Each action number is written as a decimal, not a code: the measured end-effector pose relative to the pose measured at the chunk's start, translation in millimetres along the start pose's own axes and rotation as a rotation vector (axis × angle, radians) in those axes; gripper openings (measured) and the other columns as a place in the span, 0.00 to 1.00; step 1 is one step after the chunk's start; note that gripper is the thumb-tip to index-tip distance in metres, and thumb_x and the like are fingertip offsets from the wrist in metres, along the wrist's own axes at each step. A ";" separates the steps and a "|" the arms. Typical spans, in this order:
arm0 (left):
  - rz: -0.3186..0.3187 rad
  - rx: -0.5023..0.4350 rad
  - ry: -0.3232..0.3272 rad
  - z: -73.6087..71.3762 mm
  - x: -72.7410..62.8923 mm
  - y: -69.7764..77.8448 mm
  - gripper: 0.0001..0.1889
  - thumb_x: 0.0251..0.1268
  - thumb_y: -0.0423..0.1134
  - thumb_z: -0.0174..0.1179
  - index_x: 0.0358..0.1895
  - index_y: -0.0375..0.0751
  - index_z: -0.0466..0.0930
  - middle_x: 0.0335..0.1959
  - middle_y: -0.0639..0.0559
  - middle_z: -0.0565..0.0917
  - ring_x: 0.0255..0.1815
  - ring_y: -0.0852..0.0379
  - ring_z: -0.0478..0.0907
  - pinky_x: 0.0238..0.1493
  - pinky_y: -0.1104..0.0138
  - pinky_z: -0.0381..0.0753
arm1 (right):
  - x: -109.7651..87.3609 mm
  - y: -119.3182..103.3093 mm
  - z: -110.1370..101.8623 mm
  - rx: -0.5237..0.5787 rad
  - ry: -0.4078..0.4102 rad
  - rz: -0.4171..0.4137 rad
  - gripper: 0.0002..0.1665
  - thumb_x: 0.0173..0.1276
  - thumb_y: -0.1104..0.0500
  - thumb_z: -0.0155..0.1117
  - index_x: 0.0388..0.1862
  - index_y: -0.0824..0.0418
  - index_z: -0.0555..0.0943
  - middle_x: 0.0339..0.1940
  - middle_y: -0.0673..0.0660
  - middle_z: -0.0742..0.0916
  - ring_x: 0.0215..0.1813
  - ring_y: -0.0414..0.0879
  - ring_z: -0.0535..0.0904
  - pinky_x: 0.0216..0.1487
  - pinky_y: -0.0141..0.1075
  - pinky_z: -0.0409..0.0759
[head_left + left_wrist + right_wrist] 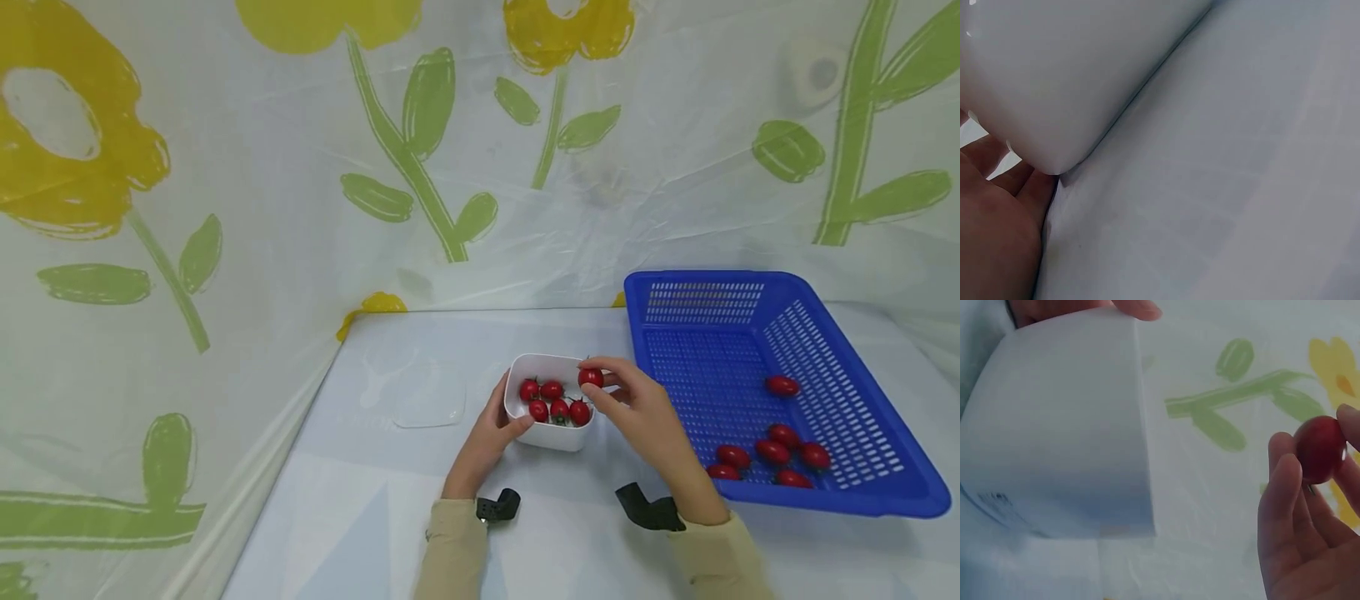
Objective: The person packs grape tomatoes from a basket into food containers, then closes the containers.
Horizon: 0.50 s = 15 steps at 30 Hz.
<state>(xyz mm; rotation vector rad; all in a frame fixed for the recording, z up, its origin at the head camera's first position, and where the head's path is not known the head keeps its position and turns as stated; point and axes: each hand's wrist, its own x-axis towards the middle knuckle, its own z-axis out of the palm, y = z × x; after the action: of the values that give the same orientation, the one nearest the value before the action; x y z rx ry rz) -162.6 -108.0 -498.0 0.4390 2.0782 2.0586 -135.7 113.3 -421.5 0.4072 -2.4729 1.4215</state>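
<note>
A white plastic container (551,437) stands on the table with several red cherry tomatoes (538,410) inside, some with green stems. My left hand (483,442) grips its left side, the thumb over the near rim and the other fingers along the outer wall. In the left wrist view, those fingers curve round the container's lower corner. Between the thumb and fingertips of my right hand (651,412) is one cherry tomato (1320,450), held over the container's right rim in the head view.
A large blue plastic basket (892,417) sits to the right with several more tomatoes, mostly near its front. A clear lid (429,404) lies on the table left of the container. Behind the table hangs a white flower-printed sheet (292,167).
</note>
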 end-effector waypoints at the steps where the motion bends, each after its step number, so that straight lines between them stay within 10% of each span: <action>1: -0.002 0.003 0.001 0.0 0.0 0.3 0.40 0.56 0.47 0.60 0.70 0.58 0.46 0.69 0.57 0.52 0.68 0.52 0.50 0.62 0.54 0.57 | 2.0 0.2 3.1 0.003 0.002 0.002 0.21 0.61 0.48 0.59 0.52 0.50 0.75 0.46 0.49 0.80 0.43 0.42 0.76 0.37 0.31 0.78; 15: -0.014 0.054 -0.002 -1.0 0.4 -1.6 0.39 0.58 0.48 0.58 0.70 0.61 0.45 0.69 0.55 0.54 0.66 0.51 0.54 0.59 0.57 0.64 | 8.7 -3.0 46.6 0.033 0.019 0.022 0.25 0.60 0.54 0.61 0.57 0.53 0.72 0.49 0.51 0.79 0.44 0.44 0.77 0.38 0.34 0.79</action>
<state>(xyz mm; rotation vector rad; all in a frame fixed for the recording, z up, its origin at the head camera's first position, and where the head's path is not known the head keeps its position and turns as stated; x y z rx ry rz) -163.5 -108.8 -499.6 0.4337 2.1338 1.9979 -146.6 70.4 -438.8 0.3725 -2.4497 1.4701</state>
